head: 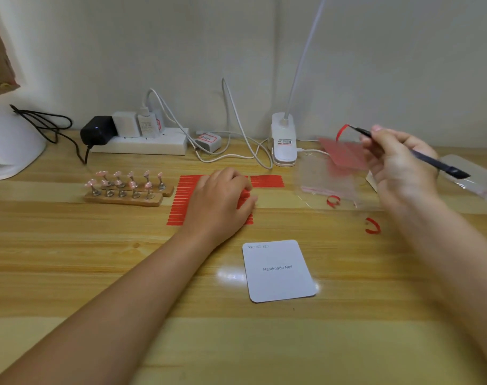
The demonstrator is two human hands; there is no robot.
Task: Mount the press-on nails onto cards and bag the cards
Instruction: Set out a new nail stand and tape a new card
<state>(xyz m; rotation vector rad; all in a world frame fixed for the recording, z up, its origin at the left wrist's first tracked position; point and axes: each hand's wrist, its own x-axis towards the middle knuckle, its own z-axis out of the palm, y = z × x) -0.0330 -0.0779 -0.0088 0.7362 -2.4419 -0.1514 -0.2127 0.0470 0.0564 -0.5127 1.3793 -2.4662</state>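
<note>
White card (278,270) printed "Handmade Nail" lies flat at 6 o'clock on the tabletop (98,273). 10 pink nails (125,183) sit on stands at 9. Left hand (222,201) lies flat on the red strip sheet (181,201), fingers relaxed. Right hand (397,159) at 3 has its grip pinching a black tool (436,163) with a red strip (340,132) on the tip.
</note>
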